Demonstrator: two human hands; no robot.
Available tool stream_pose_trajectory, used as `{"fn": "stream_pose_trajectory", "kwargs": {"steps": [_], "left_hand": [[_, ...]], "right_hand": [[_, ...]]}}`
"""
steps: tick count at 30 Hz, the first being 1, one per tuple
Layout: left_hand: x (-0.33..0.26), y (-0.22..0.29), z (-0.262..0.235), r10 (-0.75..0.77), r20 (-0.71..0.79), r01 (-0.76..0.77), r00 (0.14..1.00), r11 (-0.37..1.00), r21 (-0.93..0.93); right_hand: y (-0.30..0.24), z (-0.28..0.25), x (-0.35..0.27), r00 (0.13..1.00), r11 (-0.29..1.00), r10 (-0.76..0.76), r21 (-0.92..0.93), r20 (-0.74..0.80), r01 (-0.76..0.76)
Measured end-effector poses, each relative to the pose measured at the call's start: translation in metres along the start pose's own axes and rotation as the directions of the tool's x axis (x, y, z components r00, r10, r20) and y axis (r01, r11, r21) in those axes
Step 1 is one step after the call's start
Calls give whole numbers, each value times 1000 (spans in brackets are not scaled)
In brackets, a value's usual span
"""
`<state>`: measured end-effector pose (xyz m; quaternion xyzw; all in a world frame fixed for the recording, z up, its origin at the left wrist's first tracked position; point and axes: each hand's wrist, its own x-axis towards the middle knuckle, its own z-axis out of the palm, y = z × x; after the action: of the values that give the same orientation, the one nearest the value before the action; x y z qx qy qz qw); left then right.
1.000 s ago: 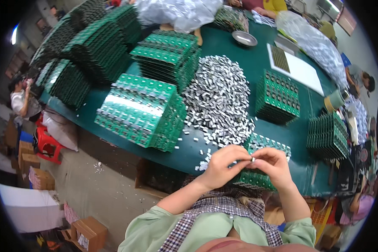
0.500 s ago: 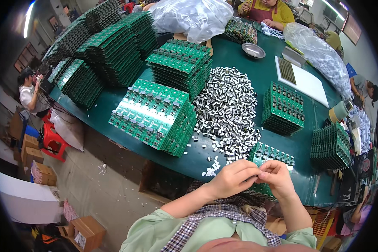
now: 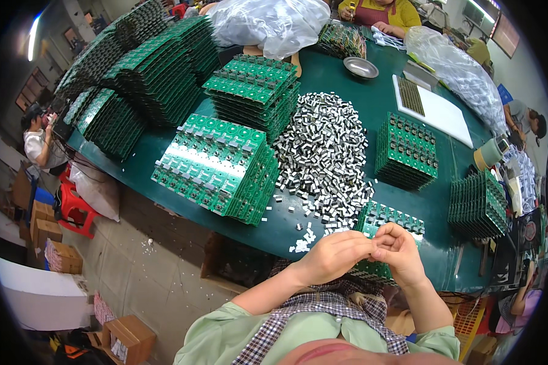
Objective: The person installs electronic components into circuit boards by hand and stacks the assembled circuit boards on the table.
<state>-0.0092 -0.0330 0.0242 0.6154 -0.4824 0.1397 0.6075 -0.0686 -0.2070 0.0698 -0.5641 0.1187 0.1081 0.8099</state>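
My left hand [image 3: 336, 255] and my right hand [image 3: 400, 254] meet fingertip to fingertip above a stack of green circuit boards [image 3: 391, 218] at the table's near edge. Both are closed in a pinch; whatever sits between the fingertips is too small and covered to make out. The hands hide part of this stack. Just beyond them spreads a large heap of small black-and-white block-shaped parts [image 3: 323, 155]. A few white bits [image 3: 302, 243] lie left of the hands, near the edge.
Stacks of green circuit boards [image 3: 210, 161] rise at left, with taller ones [image 3: 158, 67] behind. More board stacks [image 3: 406, 149] stand at right. Farther back are a metal bowl [image 3: 360, 68], a white foam sheet [image 3: 450, 118], plastic bags [image 3: 271, 24] and a co-worker in yellow sleeves [image 3: 402, 17].
The whole view has shifted slightly, so the table's things appear a little farther left and up. My hands stay pinched together over the boards, with only small finger movement.
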Motion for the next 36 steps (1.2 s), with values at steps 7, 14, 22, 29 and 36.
{"fn": "stream_pose_trajectory", "kwargs": {"steps": [7, 14, 22, 29, 36], "left_hand": [[-5, 12, -3, -321, 15, 317, 947, 925, -208], [-5, 11, -3, -388, 27, 379, 921, 879, -290], [0, 5, -7, -272, 25, 272, 962, 942, -196], [-11, 6, 2, -301, 1, 294, 954, 933, -209], [-14, 6, 7, -301, -3, 293, 954, 930, -222]], "right_hand": [[-1, 7, -17, 876, 683, -471, -585, 105, 437], [-4, 9, -14, 727, 298, -606, -755, 323, 584], [-7, 4, -3, 709, 346, -578, -666, 404, 661], [8, 0, -8, 728, 396, -599, -666, 335, 632], [10, -3, -4, 699, 361, -599, -647, 390, 671]]}}
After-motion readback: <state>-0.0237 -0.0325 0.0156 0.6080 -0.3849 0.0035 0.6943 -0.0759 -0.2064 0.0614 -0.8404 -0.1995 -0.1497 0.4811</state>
